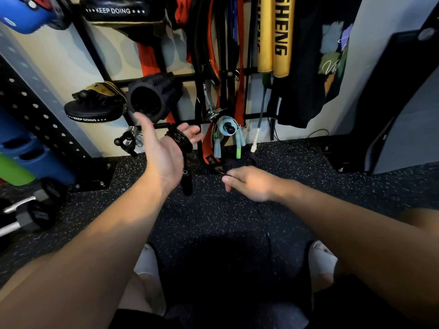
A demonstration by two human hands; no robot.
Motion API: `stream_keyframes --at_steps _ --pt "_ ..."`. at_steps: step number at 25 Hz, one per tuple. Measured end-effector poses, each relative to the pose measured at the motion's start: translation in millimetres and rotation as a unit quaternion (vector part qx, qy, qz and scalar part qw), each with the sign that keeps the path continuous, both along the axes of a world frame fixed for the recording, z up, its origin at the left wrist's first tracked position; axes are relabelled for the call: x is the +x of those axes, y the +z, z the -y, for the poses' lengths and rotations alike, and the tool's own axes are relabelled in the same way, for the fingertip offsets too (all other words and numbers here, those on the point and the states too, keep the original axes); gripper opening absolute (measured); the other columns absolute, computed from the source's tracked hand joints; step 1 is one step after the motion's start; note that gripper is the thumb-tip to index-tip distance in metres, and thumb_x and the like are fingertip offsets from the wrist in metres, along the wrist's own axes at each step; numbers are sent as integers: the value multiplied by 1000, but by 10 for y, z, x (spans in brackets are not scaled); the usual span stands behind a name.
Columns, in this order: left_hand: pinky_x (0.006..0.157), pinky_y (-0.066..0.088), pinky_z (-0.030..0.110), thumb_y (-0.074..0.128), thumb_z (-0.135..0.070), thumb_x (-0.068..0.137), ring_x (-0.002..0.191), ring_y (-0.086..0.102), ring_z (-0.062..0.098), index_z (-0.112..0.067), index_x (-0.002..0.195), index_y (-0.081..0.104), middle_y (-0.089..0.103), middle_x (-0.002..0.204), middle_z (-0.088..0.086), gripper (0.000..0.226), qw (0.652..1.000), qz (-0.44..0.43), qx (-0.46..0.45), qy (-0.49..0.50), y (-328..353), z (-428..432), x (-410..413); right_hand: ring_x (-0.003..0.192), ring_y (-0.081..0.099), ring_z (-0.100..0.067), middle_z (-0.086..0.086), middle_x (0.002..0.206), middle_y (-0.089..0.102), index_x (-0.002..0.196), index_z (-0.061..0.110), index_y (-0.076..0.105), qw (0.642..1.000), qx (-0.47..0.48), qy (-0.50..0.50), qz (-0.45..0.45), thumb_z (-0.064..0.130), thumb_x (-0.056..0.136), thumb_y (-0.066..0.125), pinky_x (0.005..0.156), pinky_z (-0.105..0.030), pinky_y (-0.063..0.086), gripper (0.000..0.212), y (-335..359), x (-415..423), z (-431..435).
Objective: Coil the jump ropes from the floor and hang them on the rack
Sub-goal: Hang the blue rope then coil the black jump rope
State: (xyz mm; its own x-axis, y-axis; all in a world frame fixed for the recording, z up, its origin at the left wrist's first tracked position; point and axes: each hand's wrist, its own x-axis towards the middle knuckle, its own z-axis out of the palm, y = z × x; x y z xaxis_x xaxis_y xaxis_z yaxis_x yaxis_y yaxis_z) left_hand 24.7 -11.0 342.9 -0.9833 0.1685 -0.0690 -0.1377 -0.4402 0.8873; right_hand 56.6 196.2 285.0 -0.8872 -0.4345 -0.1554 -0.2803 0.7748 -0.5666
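Head view: two white shoes (323,262) are seen nearest, on the dark floor (213,214). Further out, the right hand (249,184) is closed, pinching a thin black end of rope. The left hand (164,150) is held open, and a black jump rope (179,140) is wound in loops around its fingers, with one black handle (187,184) hanging down. So this coil looks nearly done, but it is not yet hung. Farthest back, by the wall, one light blue jump rope (226,129) is already coiled on the rack (183,78). Two ropes are counted.
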Motion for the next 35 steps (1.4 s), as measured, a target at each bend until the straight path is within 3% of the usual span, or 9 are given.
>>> stream_keyframes --at_steps 3,6,10,15,21,27,31,33,35 --pt "114 37 50 -4 -80 90 105 72 25 -4 121 57 77 93 7 102 983 7 -184 -28 -108 2 -49 71 63 -6 8 80 67 96 28 67 994 -3 15 -104 58 100 34 69 -33 53 45 151 -21 35" --pt "105 49 41 -11 -76 89 100 72 28 -3 124 62 75 101 16 109 941 9 -288 -176 -144 -57 46 62 60 -4 11 71 62 96 25 67 980 -29 7 -198 57 95 45 60 -27 50 39 350 -42 15" --pt "76 58 24 -11 -79 83 95 69 45 -16 114 61 72 82 12 100 898 34 -298 -323 -136 -163 224 82 65 -5 14 86 68 92 25 72 965 -120 -16 -234 56 85 65 76 -33 56 32 407 -107 -149" --pt "100 48 43 -7 -92 72 75 70 35 -4 88 70 66 62 9 118 897 47 -210 -387 -76 -137 236 88 67 -4 11 94 72 100 21 74 971 -168 -48 -165 42 93 63 83 -27 54 25 240 -134 -205" --pt "100 47 41 5 -100 64 72 67 30 -2 89 62 59 60 4 116 951 56 12 -305 -20 -76 196 52 49 -4 13 58 54 88 20 64 968 -218 -112 -51 32 105 44 56 -31 45 29 13 -89 -86" --pt "105 47 44 12 -94 78 94 73 28 0 117 57 72 90 8 111 984 12 122 -130 103 15 142 59 56 -16 -3 66 53 104 16 68 986 -142 -78 43 38 106 38 62 -33 51 37 -57 11 8" --pt "107 43 45 -3 -83 86 117 68 27 0 125 53 75 115 15 108 999 -17 -1 -45 89 24 57 72 62 -7 8 82 63 110 18 69 999 5 40 1 39 106 37 70 -22 49 39 206 65 138" --pt "107 40 42 -7 -78 90 114 70 26 -1 125 55 76 112 15 104 991 -13 -126 -33 30 1 27 85 62 -9 4 97 70 109 19 71 995 30 68 -64 39 106 38 78 -27 48 39 365 68 193" --pt "103 43 37 -11 -77 90 109 71 26 0 125 58 75 108 18 109 968 -2 -238 -85 -19 -32 41 77 61 -6 7 90 68 106 19 71 991 23 65 -118 40 105 41 71 -27 46 37 501 50 189"
